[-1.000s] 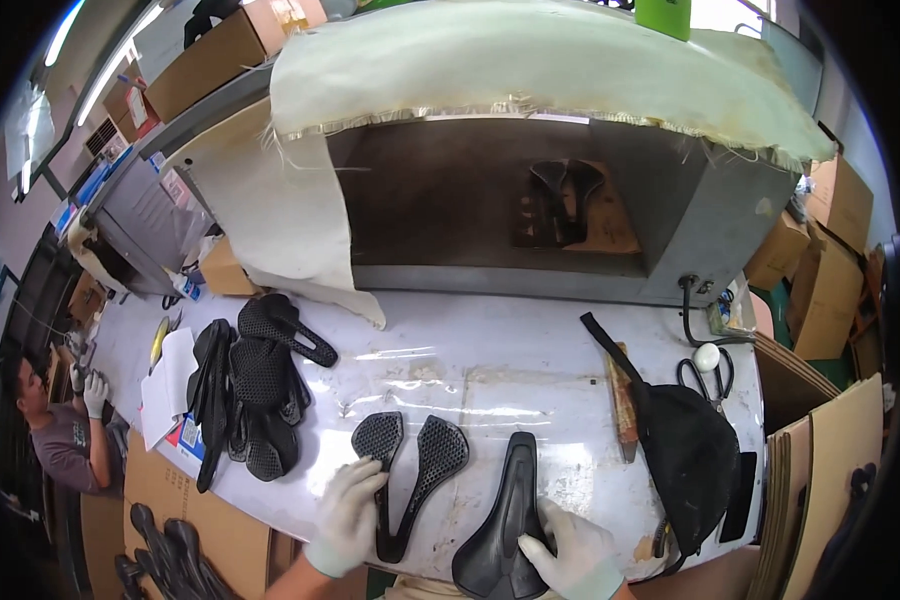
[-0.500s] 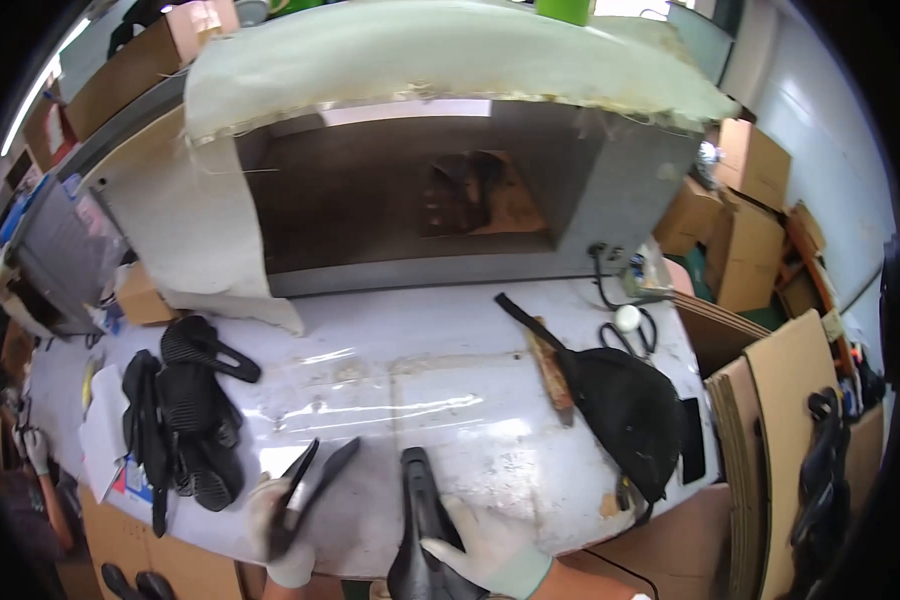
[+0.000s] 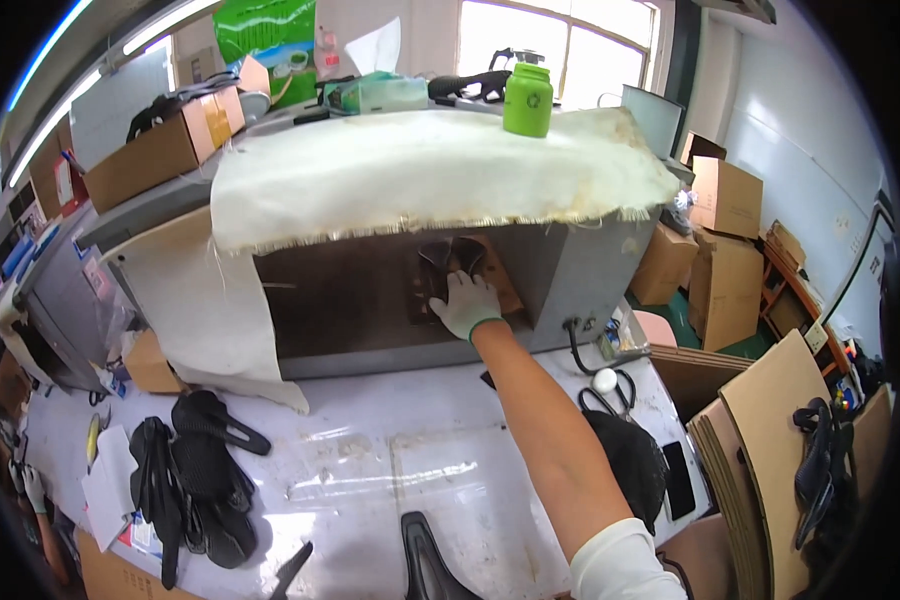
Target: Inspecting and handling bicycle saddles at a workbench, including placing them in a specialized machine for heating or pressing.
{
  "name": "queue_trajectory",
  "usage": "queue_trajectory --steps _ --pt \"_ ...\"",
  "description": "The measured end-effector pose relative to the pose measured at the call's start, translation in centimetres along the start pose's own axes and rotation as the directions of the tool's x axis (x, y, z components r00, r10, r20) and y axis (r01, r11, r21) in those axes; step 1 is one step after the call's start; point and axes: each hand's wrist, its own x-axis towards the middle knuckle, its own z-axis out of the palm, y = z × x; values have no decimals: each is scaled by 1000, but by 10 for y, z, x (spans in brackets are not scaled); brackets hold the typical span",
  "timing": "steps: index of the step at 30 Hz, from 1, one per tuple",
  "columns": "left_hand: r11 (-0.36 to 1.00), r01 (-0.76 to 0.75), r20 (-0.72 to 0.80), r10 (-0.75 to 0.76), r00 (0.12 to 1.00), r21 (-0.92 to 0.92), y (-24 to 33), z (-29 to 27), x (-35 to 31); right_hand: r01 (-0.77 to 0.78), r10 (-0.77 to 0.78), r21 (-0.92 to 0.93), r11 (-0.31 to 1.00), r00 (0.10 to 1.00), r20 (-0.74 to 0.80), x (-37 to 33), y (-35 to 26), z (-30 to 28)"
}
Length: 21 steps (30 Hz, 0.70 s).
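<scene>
My right hand (image 3: 467, 303), in a white glove, reaches into the opening of a grey metal box. Its fingers and thumb close over the narrow end of a black bicycle saddle (image 3: 436, 256) on a brown board (image 3: 500, 277) inside. The dark interior partly hides the grip. My left hand is out of view. On the white table (image 3: 350, 480), a black saddle (image 3: 420, 550) lies at the near edge, cut off by the frame. To its left, the tip of a thin black piece (image 3: 292, 568) shows. Several black saddles (image 3: 205, 470) are piled farther left.
A pale cloth (image 3: 430, 180) drapes over the box, with a green jar (image 3: 527, 100) on top. Right of my forearm are a black pouch (image 3: 630, 460), scissors (image 3: 620, 390) and a phone (image 3: 678, 480). Cardboard sheets (image 3: 770, 430) lean at right. A co-worker's gloved hand (image 3: 33, 488) appears far left.
My right hand has left the saddle at the near edge and reached forward into the box. My left hand has dropped out of view. The view has tilted upward.
</scene>
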Motion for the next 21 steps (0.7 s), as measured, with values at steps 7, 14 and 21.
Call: queue_trajectory --steps 7,14,21 --pt "992 123 -5 -123 992 -19 0 -7 -24 -19 26 -33 999 973 229 10 -24 -6" --pt "996 -77 132 70 989 54 8 5 27 16 -29 -70 997 982 -188 -30 -25 -20" --pt "987 -148 -37 150 988 58 -15 7 15 206 -197 729 653 975 -99 -190 -110 -106"
